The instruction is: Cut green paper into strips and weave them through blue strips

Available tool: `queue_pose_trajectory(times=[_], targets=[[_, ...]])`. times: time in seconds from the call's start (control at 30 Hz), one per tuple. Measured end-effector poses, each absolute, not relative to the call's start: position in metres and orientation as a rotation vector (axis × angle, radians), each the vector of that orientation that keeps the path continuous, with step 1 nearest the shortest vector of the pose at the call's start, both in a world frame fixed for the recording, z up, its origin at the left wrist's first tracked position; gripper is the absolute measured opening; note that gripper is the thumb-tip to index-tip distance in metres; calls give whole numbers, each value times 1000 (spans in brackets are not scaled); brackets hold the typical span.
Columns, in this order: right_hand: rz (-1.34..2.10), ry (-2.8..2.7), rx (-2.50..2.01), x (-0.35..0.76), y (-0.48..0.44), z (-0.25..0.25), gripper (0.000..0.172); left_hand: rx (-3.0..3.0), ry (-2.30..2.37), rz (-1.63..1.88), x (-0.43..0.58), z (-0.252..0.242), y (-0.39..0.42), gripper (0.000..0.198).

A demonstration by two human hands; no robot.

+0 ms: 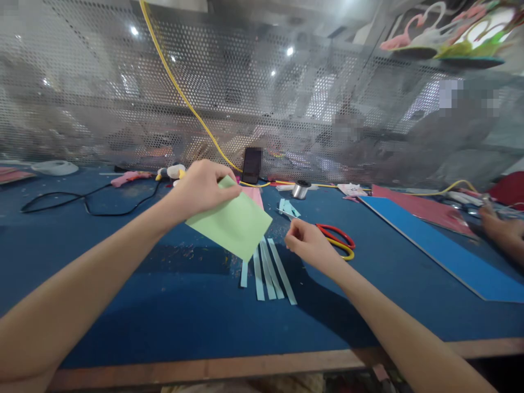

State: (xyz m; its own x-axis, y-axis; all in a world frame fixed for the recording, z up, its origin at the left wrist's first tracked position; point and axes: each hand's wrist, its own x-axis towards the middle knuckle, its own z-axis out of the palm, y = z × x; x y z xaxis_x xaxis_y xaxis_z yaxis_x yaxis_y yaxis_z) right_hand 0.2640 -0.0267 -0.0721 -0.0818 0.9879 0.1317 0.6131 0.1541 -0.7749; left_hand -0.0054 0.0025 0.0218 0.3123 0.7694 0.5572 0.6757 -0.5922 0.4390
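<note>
My left hand (202, 188) pinches one corner of a light green sheet of paper (231, 224) and holds it tilted above the blue table mat (123, 295). My right hand (309, 243) hovers just right of the sheet with its fingers curled together; what they hold, if anything, I cannot make out. Several pale blue paper strips (268, 270) lie side by side on the mat under and between both hands. Red and yellow handled scissors (339, 240) lie right behind my right hand.
A perforated metal screen runs along the back with a yellow cable (184, 98). A phone (251, 165), a wire spool (301, 189), a glue gun (131, 177) and a black cord (85, 202) lie near it. Blue and red sheets (434, 240) lie at right, by another person's hand (505, 232).
</note>
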Motion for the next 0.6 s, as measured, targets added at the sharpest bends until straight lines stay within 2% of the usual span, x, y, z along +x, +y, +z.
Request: queue_pose_trajectory(times=[0.1, 0.23, 0.37, 0.47, 0.6], targets=[[685, -1728, -1405, 266, -27, -71, 10, 2376, 1341, 1035, -9, 26, 2, 22], [937, -1856, -989, 259, -40, -64, 30, 2440, 1120, 861, 1, 21, -6, 24], [1260, -1985, -935, 251, -53, -60, 36, 2464, 969, 830, 9, 14, -9, 20], [1316, -1988, -978, 250, -54, -63, 43, 2299, 1017, 881, 4, 12, 1, 17], [1175, -1831, -1129, 253, -47, -72, 46, 1892, 1123, 1161, -5, 3, 27, 20]])
